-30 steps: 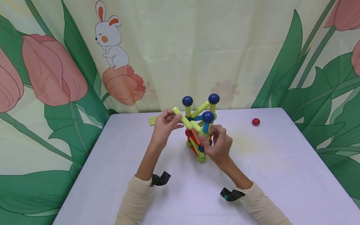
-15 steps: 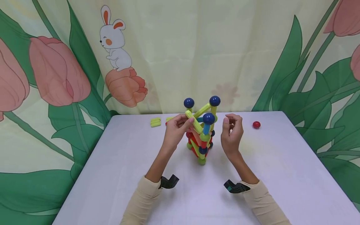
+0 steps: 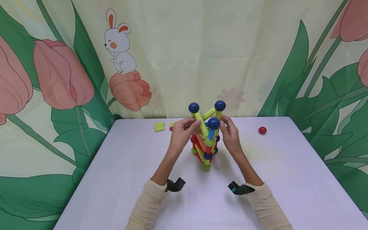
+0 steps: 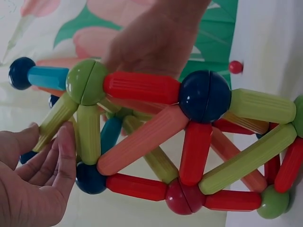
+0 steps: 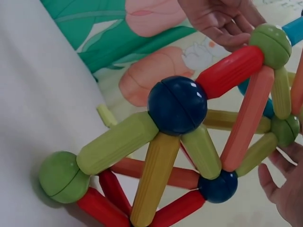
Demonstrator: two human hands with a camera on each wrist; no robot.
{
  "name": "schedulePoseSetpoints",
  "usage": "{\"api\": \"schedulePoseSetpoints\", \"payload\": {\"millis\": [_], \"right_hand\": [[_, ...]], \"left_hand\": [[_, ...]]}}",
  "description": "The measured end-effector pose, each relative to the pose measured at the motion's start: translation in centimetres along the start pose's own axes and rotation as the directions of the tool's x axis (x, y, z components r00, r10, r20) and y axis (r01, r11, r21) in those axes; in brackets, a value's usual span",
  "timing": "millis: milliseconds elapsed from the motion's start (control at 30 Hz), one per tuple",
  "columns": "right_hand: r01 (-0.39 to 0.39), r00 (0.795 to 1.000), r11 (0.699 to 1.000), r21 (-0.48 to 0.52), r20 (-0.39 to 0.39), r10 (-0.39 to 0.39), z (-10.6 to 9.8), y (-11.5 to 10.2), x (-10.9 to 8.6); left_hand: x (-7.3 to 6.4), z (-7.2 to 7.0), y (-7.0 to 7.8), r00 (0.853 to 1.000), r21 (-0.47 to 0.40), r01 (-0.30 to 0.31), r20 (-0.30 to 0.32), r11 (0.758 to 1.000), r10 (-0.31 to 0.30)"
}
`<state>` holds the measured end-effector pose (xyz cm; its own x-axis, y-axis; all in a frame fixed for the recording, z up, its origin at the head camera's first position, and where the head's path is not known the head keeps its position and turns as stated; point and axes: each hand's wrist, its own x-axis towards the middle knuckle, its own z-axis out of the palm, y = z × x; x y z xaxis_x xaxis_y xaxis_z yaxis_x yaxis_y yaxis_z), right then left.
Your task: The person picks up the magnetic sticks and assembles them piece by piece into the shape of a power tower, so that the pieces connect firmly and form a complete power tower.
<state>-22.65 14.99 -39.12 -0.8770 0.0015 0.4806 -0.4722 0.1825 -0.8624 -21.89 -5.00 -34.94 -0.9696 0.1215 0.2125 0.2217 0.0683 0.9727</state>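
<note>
A tower of magnetic rods and balls [image 3: 208,149] stands upright mid-table, with dark blue balls on its top posts. My left hand [image 3: 180,134] pinches a yellow-green rod [image 4: 56,122] between thumb and fingers at the tower's upper left. One end of that rod meets a green ball [image 4: 87,82]; its other end reaches a dark blue ball [image 3: 194,107] in the head view. On the opposite side is my right hand [image 3: 231,138], its thumb and fingers extended beside the upper rods. In the right wrist view, its fingertips are right at a green ball [image 5: 285,130], partly hidden behind it.
Several short yellow-green rods [image 3: 159,127] lie at the back left of the white-covered table [image 3: 132,179]. A red piece [image 3: 171,128] shows beside my left hand. One red ball [image 3: 262,130] lies at the back right. A printed curtain [image 3: 184,64] hangs behind.
My left hand has brought the yellow-green rod rightward to the tower's top. My right hand let go of the tower, drew away to the right, then came back beside its upper part.
</note>
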Motion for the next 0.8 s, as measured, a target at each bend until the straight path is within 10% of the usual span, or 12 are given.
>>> {"api": "schedulePoseSetpoints", "payload": {"millis": [233,433,633,800], "right_hand": [[0.044,0.995,0.992,0.118,0.085,-0.054,-0.9,2.7,0.5],[0.091,0.988,0.987,0.131,0.114,-0.106,-2.1,3.0,0.5],[0.084,0.988,0.989,0.120,0.123,-0.099,-2.9,3.0,0.3],[0.079,0.991,0.994,0.077,0.104,-0.086,-2.9,2.8,0.0]], "left_hand": [[0.5,-1.6,-1.4,0.998,-0.055,-0.030,-0.055,0.998,0.027],[3.2,-5.2,-6.2,0.986,0.192,0.058,-0.167,0.980,-0.025],[5.8,-8.0,-12.5,0.987,0.577,0.157,-0.113,0.801,-0.112],[7.0,-8.7,-15.3,0.980,0.710,0.177,-0.062,0.682,-0.189]]}}
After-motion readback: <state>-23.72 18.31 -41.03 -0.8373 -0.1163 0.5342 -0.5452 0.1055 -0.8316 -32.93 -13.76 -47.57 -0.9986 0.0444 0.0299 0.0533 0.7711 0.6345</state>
